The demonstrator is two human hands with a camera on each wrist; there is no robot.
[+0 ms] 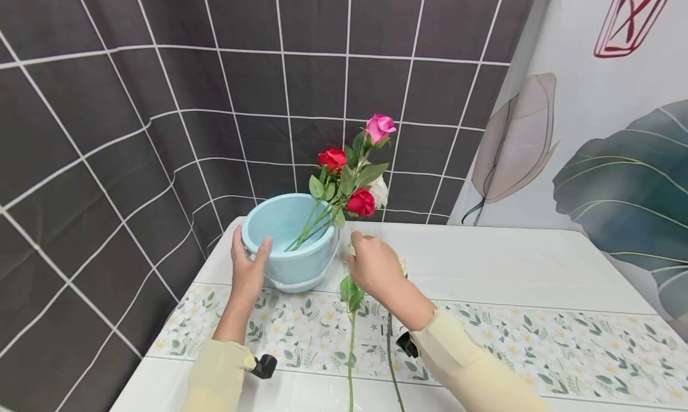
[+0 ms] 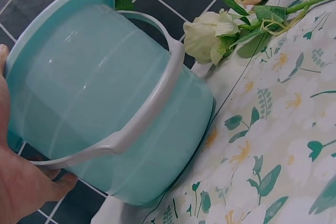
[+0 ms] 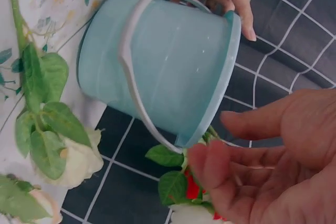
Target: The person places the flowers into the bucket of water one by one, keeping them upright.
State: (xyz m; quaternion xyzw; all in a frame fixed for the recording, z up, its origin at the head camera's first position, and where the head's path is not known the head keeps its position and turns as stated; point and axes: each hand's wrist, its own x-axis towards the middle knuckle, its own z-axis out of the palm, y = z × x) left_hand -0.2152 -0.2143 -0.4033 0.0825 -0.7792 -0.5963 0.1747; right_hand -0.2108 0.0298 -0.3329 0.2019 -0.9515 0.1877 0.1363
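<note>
Two hands, one bucket, six roses.

The left hand (image 1: 248,273) holds the rim of the one blue bucket (image 1: 290,245), thumb inside. The right hand (image 1: 372,265) hovers with loose fingers over two cream roses (image 2: 210,35) lying on the white flowered table (image 1: 516,280). Four roses (image 1: 352,179) stand in the bucket. Behind is a dark tiled wall (image 1: 161,101).

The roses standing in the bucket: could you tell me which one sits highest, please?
The pink rose sits highest, topping the bunch in the blue bucket; the two red roses and the white one bloom lower down.
</note>
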